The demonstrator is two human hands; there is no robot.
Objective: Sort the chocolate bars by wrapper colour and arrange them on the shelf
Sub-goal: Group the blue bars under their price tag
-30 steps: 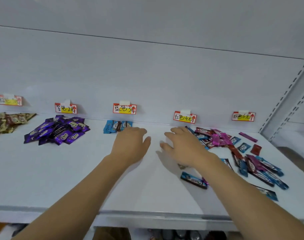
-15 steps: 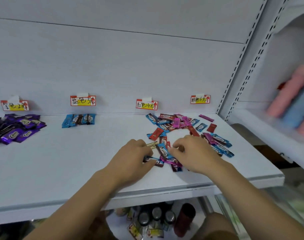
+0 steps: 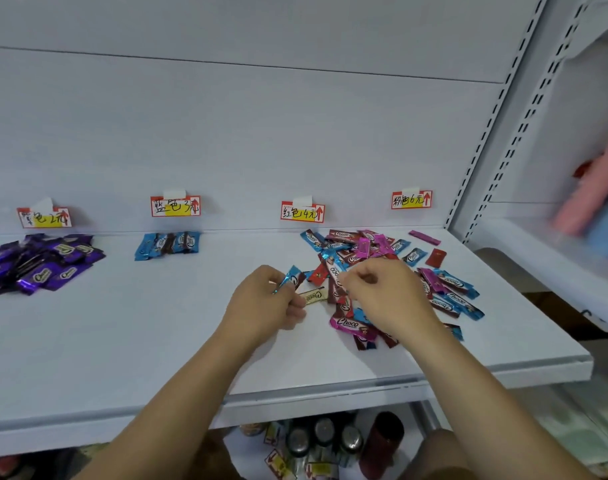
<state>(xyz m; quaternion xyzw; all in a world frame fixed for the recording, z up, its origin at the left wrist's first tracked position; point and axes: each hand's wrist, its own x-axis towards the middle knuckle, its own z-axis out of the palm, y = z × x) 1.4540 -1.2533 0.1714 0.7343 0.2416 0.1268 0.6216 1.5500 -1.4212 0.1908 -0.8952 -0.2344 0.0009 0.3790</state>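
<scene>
The fingers of the left hand (image 3: 261,303) pinch a small blue foil-wrapped chocolate bar (image 3: 290,278), lifted off the surface w/ its upper end tilted toward the mixed heap. The right hand (image 3: 382,296) has its fingers curled down into that heap; they seem to pinch a wrapper, but which one cannot be told, since the knuckles hide the tips. Just beside the left thumb lies a pale gold-wrapped bar (image 3: 313,296), flat on the white metal shelf (image 3: 122,341).

The unsorted heap of blue, red, pink & brown wrappers (image 3: 382,258) spreads under the red tag and the pink tag, i.e. on the shelf's right part. Further left sit the tidy row of blue bars (image 3: 167,244) below the handwritten blue price tag (image 3: 176,206), and a pile of purple-wrapped bars (image 3: 39,263) at far left.

Step in hand, prob.: picking blues out of the mix. Next move likely calls for carrying the pinched bar left to the blue row, approx. in line w/ the others.

Room: bare shelf lies between heap and blue row, so the path left is open. Some bars lie near the front lip (image 3: 434,372); a careless sweep could knock them off. The slotted upright (image 3: 482,140) bounds the right side.
</scene>
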